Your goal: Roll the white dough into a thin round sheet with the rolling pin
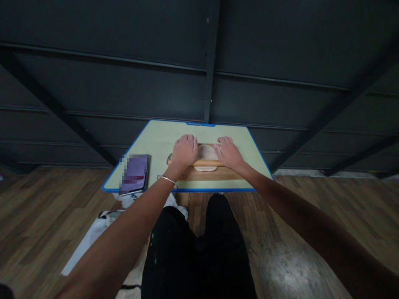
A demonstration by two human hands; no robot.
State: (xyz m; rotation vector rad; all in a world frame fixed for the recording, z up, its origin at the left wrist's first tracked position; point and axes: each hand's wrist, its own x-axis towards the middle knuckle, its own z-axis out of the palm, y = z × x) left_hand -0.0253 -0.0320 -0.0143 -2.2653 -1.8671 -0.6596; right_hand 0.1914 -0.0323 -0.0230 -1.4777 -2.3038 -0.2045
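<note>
On the pale green bench [162,139] with blue edging, a wooden board [215,174] sits right in front of the person, and there's a wooden rolling pin [207,163] lying crosswise over it. Under the pin is a flat, pale, dough-like piece [207,152], mostly on the far side, with a bit poking out on the near side. Both hands are on the pin, 1 toward each end: left hand [185,150] and right hand [229,153], palms down, fingers reaching past the far side. Can't tell if either grip actually wraps the pin or just presses on it, since the undersides are hidden. Thin bracelet [167,179] on the left wrist, btw. A phone [137,170] lies at the near left corner, well apart from the board. Dark panels [140,87] stand behind, wood-look floor [311,232] below.
</note>
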